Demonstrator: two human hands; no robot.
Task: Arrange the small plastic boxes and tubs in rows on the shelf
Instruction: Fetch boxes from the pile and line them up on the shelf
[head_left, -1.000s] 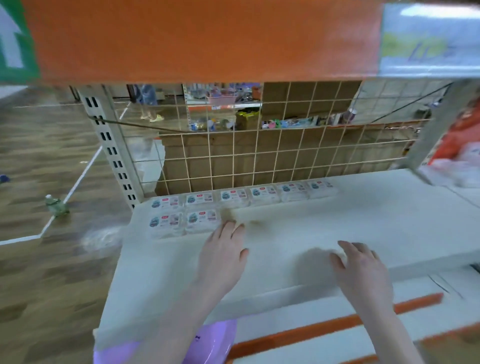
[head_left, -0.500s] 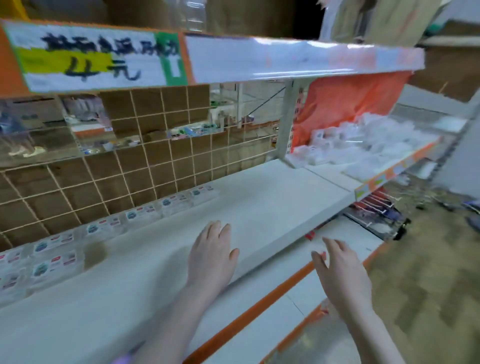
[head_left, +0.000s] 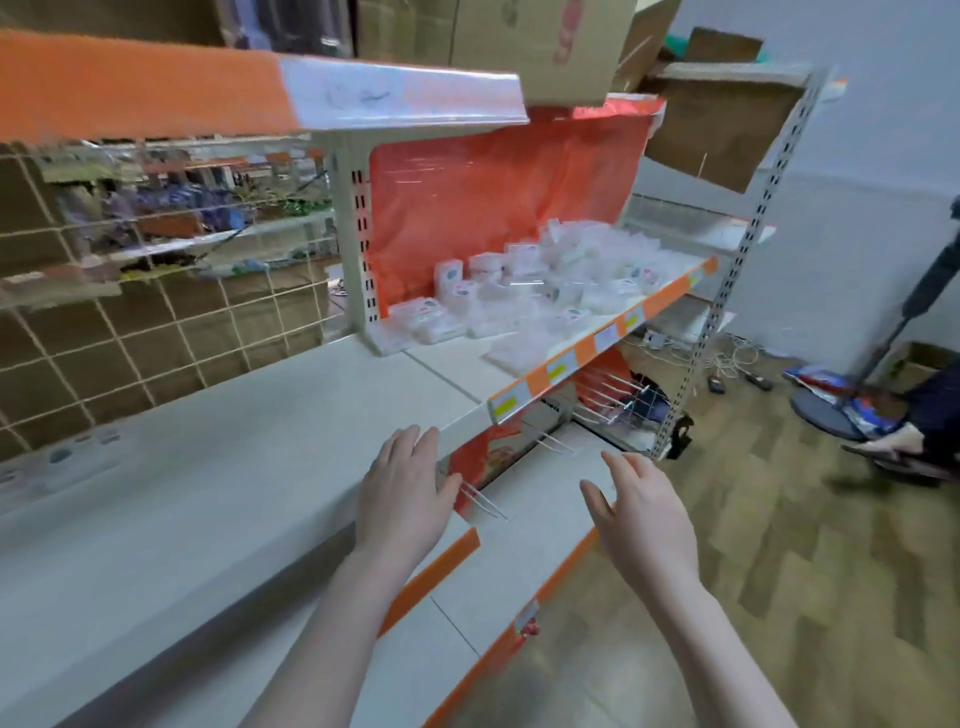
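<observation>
Pale shelf (head_left: 218, 467), long, mostly bare near camera. Blurred row of small boxes (head_left: 57, 460) along back edge at far left, against wire grid. Adjoining shelf section (head_left: 457, 364) to right carries loose heap of clear plastic boxes and tubs (head_left: 540, 286), unsorted, before orange backing.

Loose heap of small clear plastic boxes (head_left: 540, 291) with white labels, jumbled on right white shelf (head_left: 457, 364), before orange backing

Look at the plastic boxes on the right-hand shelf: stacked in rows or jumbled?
Jumbled: the plastic boxes lie heaped at mixed angles, some tipped, with no rows.
</observation>
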